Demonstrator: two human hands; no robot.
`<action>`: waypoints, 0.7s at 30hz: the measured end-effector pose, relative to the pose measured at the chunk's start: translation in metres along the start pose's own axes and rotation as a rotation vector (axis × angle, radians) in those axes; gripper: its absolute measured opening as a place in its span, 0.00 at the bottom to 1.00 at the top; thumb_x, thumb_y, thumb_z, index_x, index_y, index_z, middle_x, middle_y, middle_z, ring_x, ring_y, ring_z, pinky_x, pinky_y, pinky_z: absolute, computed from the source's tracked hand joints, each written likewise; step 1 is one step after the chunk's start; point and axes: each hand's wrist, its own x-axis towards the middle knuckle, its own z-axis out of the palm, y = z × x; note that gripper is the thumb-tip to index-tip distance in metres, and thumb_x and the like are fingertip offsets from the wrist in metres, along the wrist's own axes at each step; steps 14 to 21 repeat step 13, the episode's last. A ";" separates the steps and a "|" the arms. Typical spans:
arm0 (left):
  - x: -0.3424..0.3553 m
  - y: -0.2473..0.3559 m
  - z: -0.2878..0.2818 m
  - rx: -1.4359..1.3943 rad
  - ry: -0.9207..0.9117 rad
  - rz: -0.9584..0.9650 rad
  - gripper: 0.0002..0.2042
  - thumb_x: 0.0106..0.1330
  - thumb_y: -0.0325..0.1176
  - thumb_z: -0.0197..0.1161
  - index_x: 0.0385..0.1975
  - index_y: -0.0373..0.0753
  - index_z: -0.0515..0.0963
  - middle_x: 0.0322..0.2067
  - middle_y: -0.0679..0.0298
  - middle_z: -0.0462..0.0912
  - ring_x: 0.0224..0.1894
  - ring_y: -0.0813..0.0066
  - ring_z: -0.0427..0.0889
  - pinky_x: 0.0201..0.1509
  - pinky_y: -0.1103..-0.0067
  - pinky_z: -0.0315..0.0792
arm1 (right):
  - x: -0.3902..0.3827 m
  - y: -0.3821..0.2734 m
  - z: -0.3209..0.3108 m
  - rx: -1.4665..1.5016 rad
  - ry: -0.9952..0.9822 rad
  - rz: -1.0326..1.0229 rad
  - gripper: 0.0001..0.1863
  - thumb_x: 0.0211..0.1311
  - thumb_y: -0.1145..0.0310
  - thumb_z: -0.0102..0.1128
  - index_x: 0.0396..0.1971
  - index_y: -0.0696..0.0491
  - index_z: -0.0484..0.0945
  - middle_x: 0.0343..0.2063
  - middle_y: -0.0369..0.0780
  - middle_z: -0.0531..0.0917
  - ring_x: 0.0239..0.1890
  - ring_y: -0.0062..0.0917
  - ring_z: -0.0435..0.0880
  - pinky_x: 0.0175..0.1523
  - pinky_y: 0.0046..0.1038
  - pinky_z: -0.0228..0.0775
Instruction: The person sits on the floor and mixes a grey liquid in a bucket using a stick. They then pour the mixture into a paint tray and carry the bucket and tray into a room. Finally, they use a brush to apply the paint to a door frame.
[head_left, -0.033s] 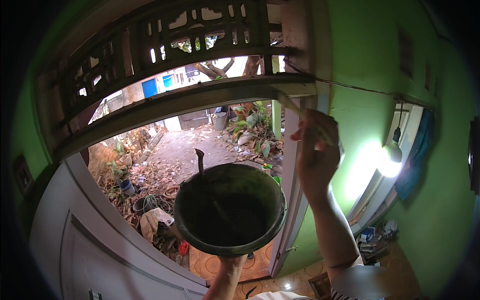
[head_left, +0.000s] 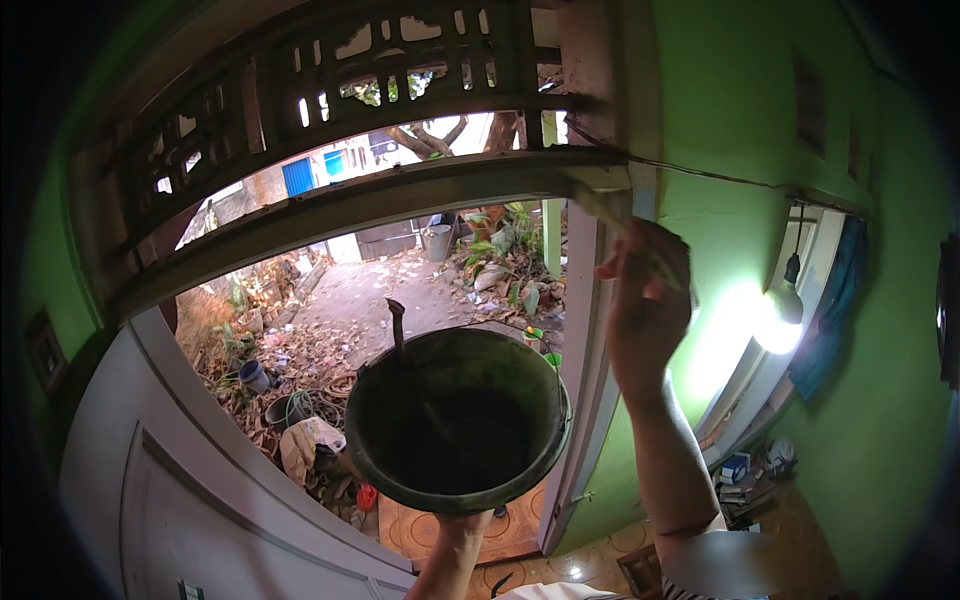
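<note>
My left hand (head_left: pixel 466 522) holds up a dark bucket (head_left: pixel 362 462) from beneath; the bucket's base hides most of its fingers. The bucket tilts toward me, its inside dim. A stick-like handle with a bent end (head_left: pixel 396 322) leans out over its far left rim. Raised at the right, my right hand (head_left: pixel 648 290) is closed around a slim pale brush (head_left: pixel 602 208). The brush's far end is blurred against the right end of the wooden beam (head_left: pixel 400 196) over the doorway.
A carved wooden vent panel (head_left: pixel 255 105) sits above the beam. The white door (head_left: pixel 190 480) stands at the left. A cable (head_left: pixel 700 172) crosses the green wall to a lit bulb (head_left: pixel 780 318). Outside, dry leaves, pots and a grey bucket (head_left: pixel 437 243) lie about the yard.
My right hand and the brush have shifted slightly to the right along the beam. The bucket in my left hand has drifted a touch left.
</note>
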 end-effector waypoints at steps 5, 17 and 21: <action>-0.004 0.003 -0.004 0.015 0.016 0.012 0.24 0.65 0.51 0.59 0.54 0.40 0.76 0.55 0.58 0.78 0.57 0.59 0.75 0.66 0.58 0.65 | -0.005 -0.012 -0.011 -0.050 0.057 -0.039 0.10 0.68 0.77 0.51 0.46 0.60 0.76 0.35 0.42 0.80 0.32 0.24 0.82 0.38 0.26 0.78; -0.035 0.009 -0.027 0.024 0.049 0.025 0.23 0.66 0.50 0.59 0.53 0.39 0.77 0.55 0.55 0.78 0.57 0.58 0.76 0.66 0.55 0.64 | -0.010 0.001 0.015 -0.018 -0.089 -0.078 0.11 0.71 0.75 0.50 0.49 0.62 0.74 0.37 0.41 0.79 0.30 0.20 0.82 0.35 0.22 0.78; -0.035 0.009 -0.027 0.024 0.049 0.025 0.23 0.66 0.50 0.59 0.53 0.39 0.77 0.55 0.55 0.78 0.57 0.58 0.76 0.66 0.55 0.64 | -0.010 0.001 0.015 -0.018 -0.089 -0.078 0.11 0.71 0.75 0.50 0.49 0.62 0.74 0.37 0.41 0.79 0.30 0.20 0.82 0.35 0.22 0.78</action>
